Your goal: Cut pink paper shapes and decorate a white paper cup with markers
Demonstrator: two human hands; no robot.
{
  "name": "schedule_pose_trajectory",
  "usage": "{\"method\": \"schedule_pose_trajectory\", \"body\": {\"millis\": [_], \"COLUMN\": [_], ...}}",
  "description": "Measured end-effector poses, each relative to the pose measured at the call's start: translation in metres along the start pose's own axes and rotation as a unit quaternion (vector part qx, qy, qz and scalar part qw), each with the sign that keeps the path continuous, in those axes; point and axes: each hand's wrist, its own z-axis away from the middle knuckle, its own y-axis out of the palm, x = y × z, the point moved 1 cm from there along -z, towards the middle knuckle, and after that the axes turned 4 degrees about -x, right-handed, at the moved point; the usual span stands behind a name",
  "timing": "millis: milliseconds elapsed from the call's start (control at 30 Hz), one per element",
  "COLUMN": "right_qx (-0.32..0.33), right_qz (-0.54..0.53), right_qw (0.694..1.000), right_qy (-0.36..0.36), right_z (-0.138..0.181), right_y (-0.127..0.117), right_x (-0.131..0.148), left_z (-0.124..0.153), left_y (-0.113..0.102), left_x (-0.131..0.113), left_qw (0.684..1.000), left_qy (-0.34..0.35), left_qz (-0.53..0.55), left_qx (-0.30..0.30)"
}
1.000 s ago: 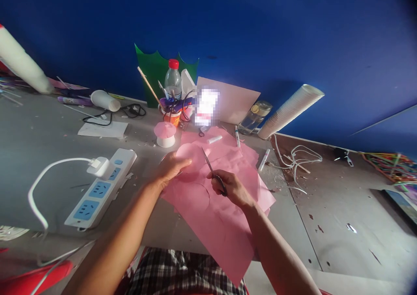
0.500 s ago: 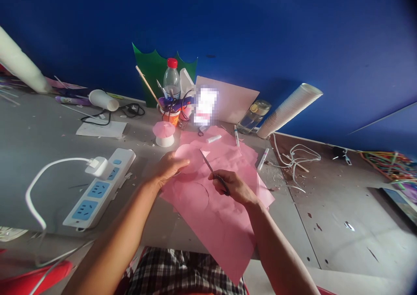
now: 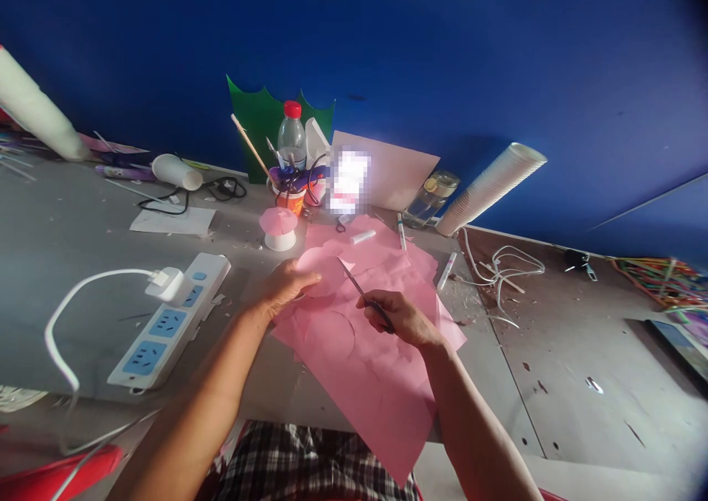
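Observation:
My left hand (image 3: 290, 288) pinches a round pink paper disc (image 3: 321, 271) at its left edge, thumb on top. In my right hand (image 3: 394, 316) is a pair of dark-handled scissors (image 3: 354, 278), the blades pointing up and left toward the disc's right edge. The blades look nearly closed; whether they touch the disc I cannot tell. Beneath both hands lie overlapping pink paper sheets (image 3: 381, 405), one with a curved line on it. Just beyond my left hand stands a small white cup with a pink paper top (image 3: 279, 222).
A white power strip (image 3: 171, 324) with a plugged-in charger lies to the left. At the back stand a red-capped bottle (image 3: 292, 136), a lit, blurred-out screen (image 3: 348, 180), a glass jar (image 3: 431, 198) and a leaning stack of paper cups (image 3: 492, 187). A white cable (image 3: 512, 265) lies right.
My right hand and the scissors have shifted very slightly right. My left hand keeps its hold on the paper disc, almost unmoved.

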Motion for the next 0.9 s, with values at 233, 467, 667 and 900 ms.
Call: {"method": "schedule_pose_trajectory", "body": {"millis": [233, 467, 667, 900], "right_qx": [-0.002, 0.003, 0.0, -0.006], "right_qz": [0.002, 0.008, 0.022, 0.035], "right_qw": [1.0, 1.0, 1.0, 0.999], "right_qy": [-0.002, -0.008, -0.003, -0.004], "right_z": [-0.0003, -0.0009, -0.0013, -0.0026], "right_y": [-0.0004, -0.0007, -0.0006, -0.0021], "right_x": [-0.0021, -0.0028, -0.0036, -0.0088], "left_z": [0.0002, 0.0019, 0.0021, 0.0019], "left_y": [0.0003, 0.0004, -0.0008, -0.0007], "left_x": [-0.0017, -0.003, -0.0036, -0.0039], "left_qw": [1.0, 0.999, 0.999, 0.998], "left_qy": [-0.012, -0.021, -0.025, -0.026], "left_qz": [0.022, 0.04, 0.035, 0.045], "left_qx": [0.002, 0.021, 0.016, 0.022]}}
